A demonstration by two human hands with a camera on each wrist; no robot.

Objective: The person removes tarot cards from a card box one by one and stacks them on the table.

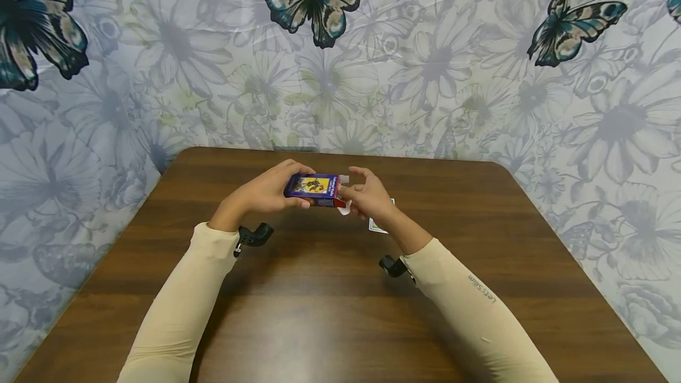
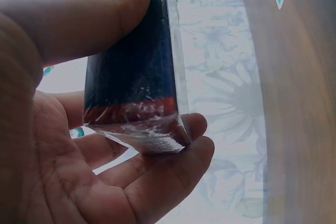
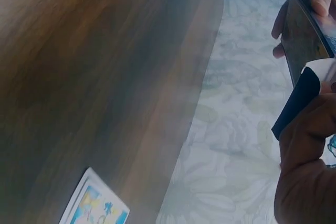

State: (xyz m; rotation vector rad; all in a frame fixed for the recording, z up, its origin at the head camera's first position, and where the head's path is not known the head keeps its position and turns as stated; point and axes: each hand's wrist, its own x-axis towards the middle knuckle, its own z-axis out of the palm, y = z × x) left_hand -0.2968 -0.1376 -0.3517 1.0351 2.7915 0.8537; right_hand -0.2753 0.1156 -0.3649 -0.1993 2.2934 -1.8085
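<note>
A small dark-blue card box [image 1: 314,187] with a yellow picture panel and red end is held above the table. My left hand [image 1: 271,188] grips its closed end, thumb on the near side and fingers beyond. Clear wrap clings to that end of the box [image 2: 131,72] in the left wrist view. At the opened right end, my right hand [image 1: 375,194] has curled fingers and thumb against the edge. A blue flap [image 3: 299,98] with a white inside sticks out there. What lies inside the box is hidden.
On the brown wooden table [image 1: 298,312], a white-bordered picture card or small stack [image 1: 376,226] lies under and behind the right hand. A floral cloth with butterflies [image 1: 330,93] hangs past the table's far edge.
</note>
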